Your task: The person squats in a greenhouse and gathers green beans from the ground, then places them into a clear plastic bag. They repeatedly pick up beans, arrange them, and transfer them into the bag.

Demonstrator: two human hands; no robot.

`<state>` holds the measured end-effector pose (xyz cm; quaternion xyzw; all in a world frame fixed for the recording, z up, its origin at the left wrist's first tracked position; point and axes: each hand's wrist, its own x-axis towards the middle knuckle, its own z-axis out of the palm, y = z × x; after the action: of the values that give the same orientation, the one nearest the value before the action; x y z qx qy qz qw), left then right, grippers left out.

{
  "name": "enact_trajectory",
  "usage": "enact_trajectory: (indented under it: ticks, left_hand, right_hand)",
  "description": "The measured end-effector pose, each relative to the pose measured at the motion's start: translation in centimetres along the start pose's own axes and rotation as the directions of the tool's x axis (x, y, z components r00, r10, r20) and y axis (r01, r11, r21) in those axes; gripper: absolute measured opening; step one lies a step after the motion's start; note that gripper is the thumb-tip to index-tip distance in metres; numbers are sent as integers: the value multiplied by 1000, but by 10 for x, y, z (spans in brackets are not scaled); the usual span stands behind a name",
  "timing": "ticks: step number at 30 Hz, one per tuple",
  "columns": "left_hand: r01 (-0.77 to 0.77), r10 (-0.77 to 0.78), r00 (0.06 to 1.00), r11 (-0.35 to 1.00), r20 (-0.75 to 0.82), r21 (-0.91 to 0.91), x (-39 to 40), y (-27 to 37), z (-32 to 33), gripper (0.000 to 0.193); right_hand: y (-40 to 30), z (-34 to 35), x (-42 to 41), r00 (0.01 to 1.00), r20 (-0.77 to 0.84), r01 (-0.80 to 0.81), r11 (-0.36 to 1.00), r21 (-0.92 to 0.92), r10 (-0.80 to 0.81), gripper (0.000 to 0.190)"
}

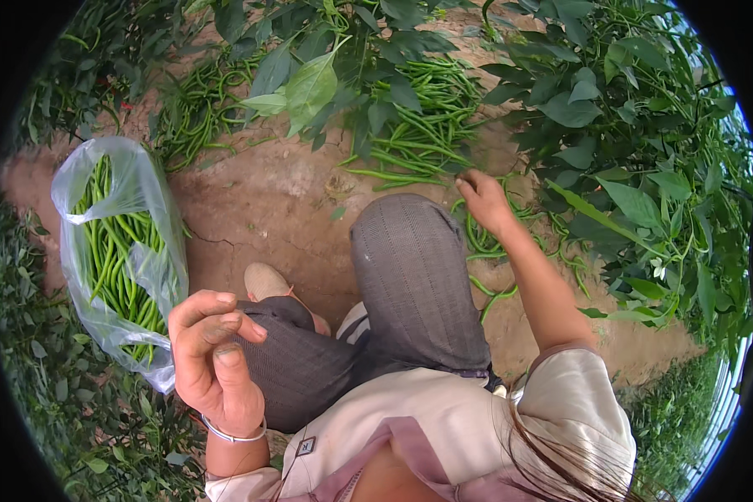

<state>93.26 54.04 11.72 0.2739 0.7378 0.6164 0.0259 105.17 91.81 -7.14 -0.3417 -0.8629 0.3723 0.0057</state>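
My left hand [216, 361], with a bangle at the wrist, is raised above my bent leg. Its fingers are loosely curled and apart, with nothing between them. Left of it stands a clear plastic bag [78, 251], its mouth gaping, filled with long green chili peppers [116, 251]. My right hand [486, 201] is low beside my right knee, at the near edge of a heap of straight green peppers [427, 125]. Its fingertips are partly hidden, so any grip there cannot be made out. Curved peppers [477, 235] lie on the soil under and beside that wrist.
Another pile of curly green peppers [201, 106] rests on the ground at the back left. Leafy pepper plants [615, 125] crowd the right side, and a leafy branch [314, 81] hangs over the heap. My shoe [267, 282] is on the cracked bare soil [257, 194].
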Motion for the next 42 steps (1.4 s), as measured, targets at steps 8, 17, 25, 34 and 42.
enact_trajectory:
  ticks: [8, 17, 25, 34, 42]
  left_hand:
    - [467, -337, 875, 775, 347, -425, 17, -17, 105, 22]
    - [853, -618, 475, 498, 626, -154, 75, -105, 256, 26]
    - [834, -682, 531, 525, 503, -169, 95, -129, 275, 36]
    - [859, -733, 473, 507, 489, -71, 99, -119, 274, 34]
    - [872, -779, 467, 485, 419, -70, 88, -128, 282, 46]
  right_hand:
    - [36, 92, 109, 987, -2, 159, 967, -198, -162, 27]
    - [52, 85, 242, 970, 71, 188, 530, -827, -233, 92]
    - [88, 90, 264, 957, 145, 248, 452, -857, -250, 45]
    - [121, 64, 247, 929, 103, 335, 688, -643, -356, 37]
    - [112, 45, 140, 989, 116, -104, 990, 93, 92, 42]
